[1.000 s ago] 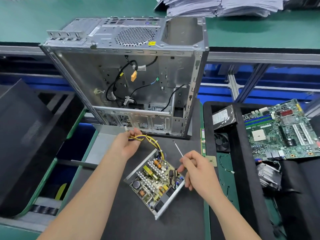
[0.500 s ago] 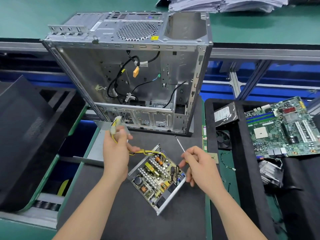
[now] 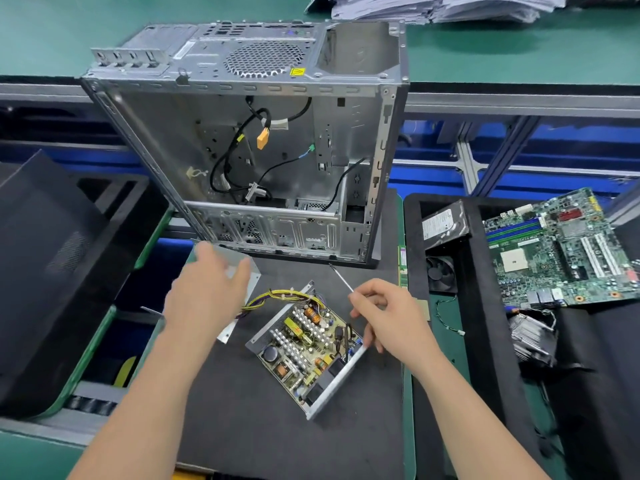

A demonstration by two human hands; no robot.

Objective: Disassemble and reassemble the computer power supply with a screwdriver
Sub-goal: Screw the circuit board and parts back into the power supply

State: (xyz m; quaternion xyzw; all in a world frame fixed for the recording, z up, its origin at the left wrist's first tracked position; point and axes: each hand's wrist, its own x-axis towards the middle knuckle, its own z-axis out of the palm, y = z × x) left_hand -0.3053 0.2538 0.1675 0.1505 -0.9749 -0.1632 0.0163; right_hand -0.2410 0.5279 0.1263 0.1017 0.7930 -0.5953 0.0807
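Observation:
The opened power supply (image 3: 308, 344) lies on the black mat (image 3: 277, 427) with its circuit board bare. Its yellow and purple wire bundle (image 3: 273, 296) trails off its upper left corner onto the mat. My left hand (image 3: 207, 292) is spread, blurred, over the grey metal cover (image 3: 255, 273) just left of the supply, fingers straight, holding nothing. My right hand (image 3: 388, 317) grips the screwdriver (image 3: 341, 278) by its handle at the supply's right edge; the thin shaft points up and left toward the case.
The empty computer case (image 3: 242, 140) stands behind the mat with loose cables inside. A black tray (image 3: 485, 341) on the right holds a hard drive (image 3: 445, 220), fan (image 3: 440, 273), motherboard (image 3: 561, 247) and heatsink (image 3: 530, 334). A black side panel (image 3: 45, 254) lies at left.
My left hand has let go of the wire bundle, which now lies on the mat, and moved up and left over the metal cover. My right hand has barely moved.

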